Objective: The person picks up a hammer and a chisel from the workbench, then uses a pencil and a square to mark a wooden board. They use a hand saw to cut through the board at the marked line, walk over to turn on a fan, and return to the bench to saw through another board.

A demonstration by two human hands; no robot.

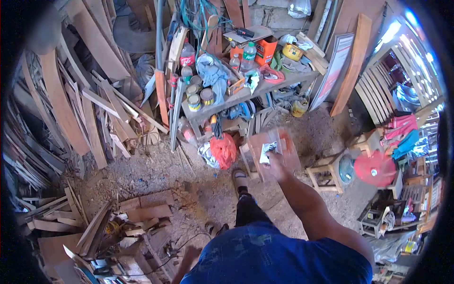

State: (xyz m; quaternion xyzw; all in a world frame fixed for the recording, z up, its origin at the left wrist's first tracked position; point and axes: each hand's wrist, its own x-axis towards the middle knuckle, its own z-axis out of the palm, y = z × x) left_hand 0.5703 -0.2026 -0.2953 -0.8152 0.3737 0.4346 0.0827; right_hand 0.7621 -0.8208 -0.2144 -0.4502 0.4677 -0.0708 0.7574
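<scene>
My right hand (276,166) reaches out over a wooden stool-like piece (289,150), its fingers closed on a small white-and-dark piece (268,150) that looks like folded paper or cloth. The wooden piece is blurred, with a flat reddish-brown top right under the hand. Low in the view, my left hand (189,255) hangs beside my body, smeared and partly cut off by my blue shirt, so its fingers do not show. A red plastic bag (223,150) lies on the ground left of the wooden piece.
A cluttered workbench (222,103) with bottles, cans and rags stands ahead. Wood strips (101,111) lean at left, and offcuts (146,213) lie at lower left. To the right are a small wooden stool (326,176) and a round red object (376,169). Shavings cover the floor.
</scene>
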